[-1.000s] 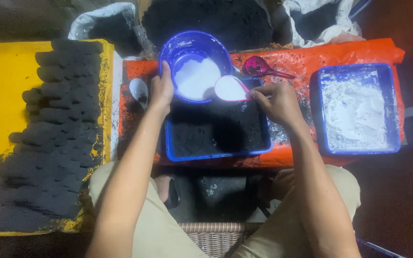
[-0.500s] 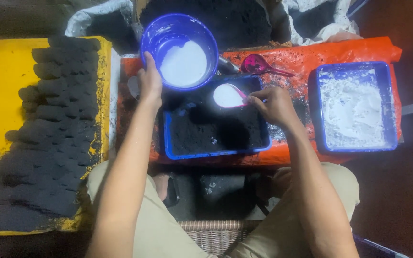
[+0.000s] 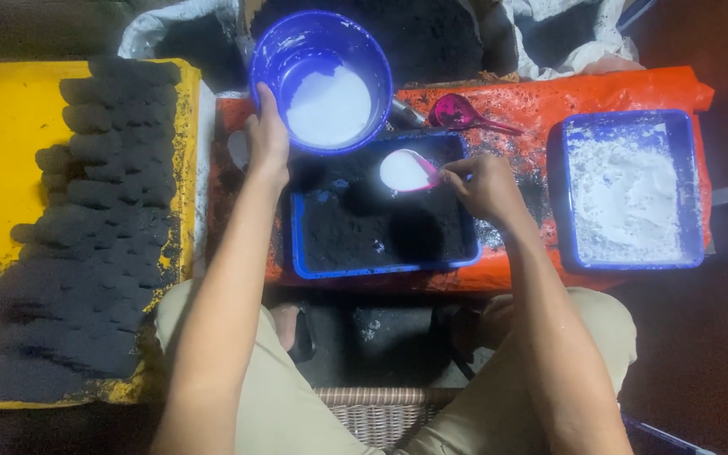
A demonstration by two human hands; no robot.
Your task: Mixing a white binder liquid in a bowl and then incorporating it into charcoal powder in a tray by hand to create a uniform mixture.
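Note:
My left hand (image 3: 267, 139) grips the near rim of a blue bowl (image 3: 297, 50) with white liquid in it, held tilted over the far left corner of a blue tray (image 3: 381, 271) filled with black powder. My right hand (image 3: 484, 184) holds a pink scoop (image 3: 404, 170) full of white liquid just above the black powder in that tray. The tray rests on an orange sheet (image 3: 516, 126) in front of my knees.
A second blue tray (image 3: 629, 190) of white powder sits to the right. Another pink scoop (image 3: 458, 112) lies behind the middle tray. A yellow board (image 3: 2, 160) on the left carries several rows of black pressed lumps. Sacks of black powder stand at the back.
The blue bowl has moved up and to the left, away from the tray's middle. The filled scoop has come out of the bowl and now hangs over the black powder.

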